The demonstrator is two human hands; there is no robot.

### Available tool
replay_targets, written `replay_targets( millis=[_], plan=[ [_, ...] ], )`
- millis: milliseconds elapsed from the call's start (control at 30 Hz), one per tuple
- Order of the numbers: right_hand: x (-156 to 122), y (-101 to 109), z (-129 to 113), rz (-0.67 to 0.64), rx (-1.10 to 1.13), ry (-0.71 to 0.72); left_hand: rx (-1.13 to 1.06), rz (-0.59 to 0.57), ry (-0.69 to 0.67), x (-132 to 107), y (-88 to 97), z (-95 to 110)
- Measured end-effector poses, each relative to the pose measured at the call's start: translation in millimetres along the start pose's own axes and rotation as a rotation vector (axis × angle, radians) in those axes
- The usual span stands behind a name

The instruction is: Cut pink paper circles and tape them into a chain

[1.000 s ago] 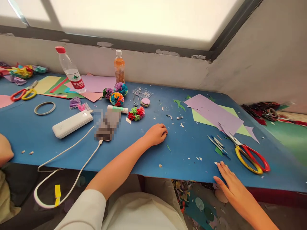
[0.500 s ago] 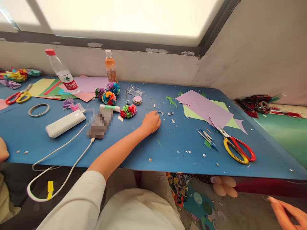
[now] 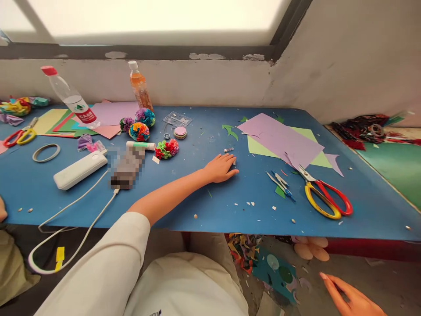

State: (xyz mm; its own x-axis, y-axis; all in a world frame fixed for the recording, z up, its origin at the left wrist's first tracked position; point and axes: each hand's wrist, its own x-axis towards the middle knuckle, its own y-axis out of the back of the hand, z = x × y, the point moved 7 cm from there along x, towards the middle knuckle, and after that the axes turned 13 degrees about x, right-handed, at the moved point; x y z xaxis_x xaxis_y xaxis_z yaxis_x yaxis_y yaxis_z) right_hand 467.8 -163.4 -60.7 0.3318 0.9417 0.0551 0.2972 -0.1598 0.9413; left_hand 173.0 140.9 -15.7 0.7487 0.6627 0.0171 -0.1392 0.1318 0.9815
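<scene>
My left hand [image 3: 219, 168] lies palm down on the blue table [image 3: 184, 202], its fingers stretched out and the thumb apart. A small white paper scrap [image 3: 234, 161] shows at its fingertips, and a small clear-and-silver piece [image 3: 228, 150] lies just beyond. Off the table's front edge, above the floor at the lower right, is my right hand [image 3: 351, 296]. Its thumb and index finger come together at the tips; whatever may be between them is too small to make out. Scissors [image 3: 324, 193] with red and yellow handles and blue-and-white compasses [image 3: 281, 184] lie to the right on the table.
Purple paper [image 3: 279, 138] overlaps light green paper at the back right. Ruffled flowers [image 3: 167, 149], a glue stick [image 3: 141, 145], a blurred phone [image 3: 128, 169], a cabled power bank [image 3: 80, 169] and two bottles [image 3: 141, 90] stand left. Scraps litter the floor [image 3: 243, 254].
My left hand has slid right and flattened, its fingers spreading from a curl. My right hand has moved left over the floor; a small dark bit at its fingertips no longer shows.
</scene>
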Motion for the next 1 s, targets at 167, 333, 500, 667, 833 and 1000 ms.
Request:
replay_targets(
  millis=[167,333,500,667,833,1000],
  plan=[
    [-4.0,14.8,-21.4,-0.076,0.121,-0.204,-0.025,-0.046,-0.236,11.3,-9.0,80.3],
    [-13.8,37.2,-19.8,-0.005,0.091,-0.215,-0.071,-0.078,-0.552,-16.3,-17.3,173.7],
    [-11.0,54.1,-28.6,0.157,0.078,-0.066,-0.075,-0.067,-0.707,-44.8,-26.5,238.9],
    [-3.3,61.3,-56.7,0.297,0.058,0.037,0.048,-0.039,-0.896,-76.9,-38.6,282.4],
    [14.1,47.6,-125.2,0.412,0.107,0.387,0.060,0.154,-0.643,-100.6,-4.2,206.4],
    [53.1,-6.9,-177.7,0.075,0.112,0.605,0.130,-0.099,0.261,-144.9,5.2,39.5]
  ],
)
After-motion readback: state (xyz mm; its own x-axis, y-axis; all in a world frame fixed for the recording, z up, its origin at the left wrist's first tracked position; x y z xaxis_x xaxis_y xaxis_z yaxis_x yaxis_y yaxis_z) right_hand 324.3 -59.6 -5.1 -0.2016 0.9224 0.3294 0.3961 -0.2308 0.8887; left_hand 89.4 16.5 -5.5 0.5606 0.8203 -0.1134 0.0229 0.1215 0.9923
